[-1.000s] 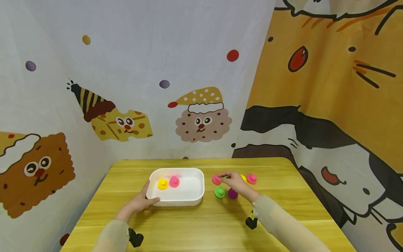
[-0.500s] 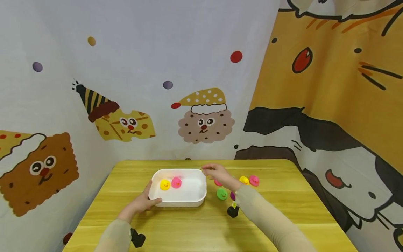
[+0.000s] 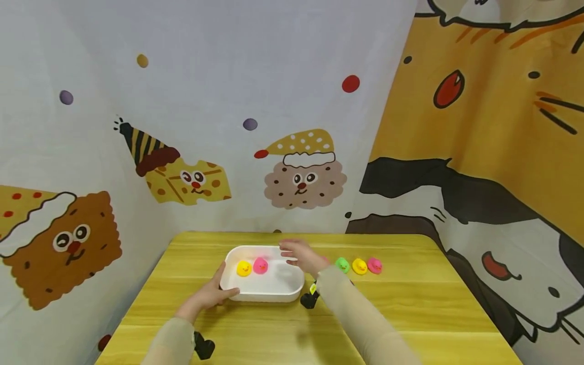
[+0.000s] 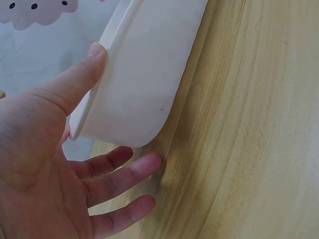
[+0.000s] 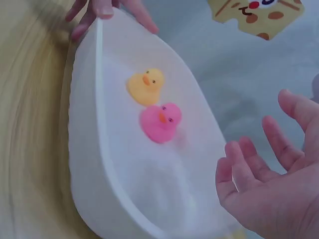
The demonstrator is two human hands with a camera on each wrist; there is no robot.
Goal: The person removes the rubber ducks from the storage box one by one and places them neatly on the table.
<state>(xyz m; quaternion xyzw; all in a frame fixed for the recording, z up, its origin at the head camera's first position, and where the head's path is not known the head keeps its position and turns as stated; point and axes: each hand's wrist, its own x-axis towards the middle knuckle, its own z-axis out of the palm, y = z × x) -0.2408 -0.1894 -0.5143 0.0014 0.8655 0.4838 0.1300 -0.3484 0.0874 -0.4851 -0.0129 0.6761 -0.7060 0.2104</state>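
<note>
My left hand (image 3: 209,295) grips the left end of a white plastic tub (image 3: 264,297), its thumb on the rim and its other fingers around the outside of the corner. A yellow toy duck (image 5: 146,86) and a pink toy duck (image 5: 161,122) sit side by side in the tub. Over the tub's right end is my right hand (image 3: 304,257), its fingers loosely bent and nothing showing between them in the right wrist view. Right of that hand, a green duck (image 3: 342,264), a yellow duck (image 3: 359,266) and another pink duck (image 3: 375,265) stand in a row.
The tub rests on a wooden table (image 3: 433,304). A sliver of one more pink duck (image 3: 325,259) shows behind the right wrist. My right forearm (image 3: 360,319) covers part of the table. A cloth with cartoon prints (image 3: 205,101) hangs behind.
My right hand has moved left from the ducks on the table to above the tub's right end. The left hand stays on the tub. The right forearm now hides the front green and purple ducks.
</note>
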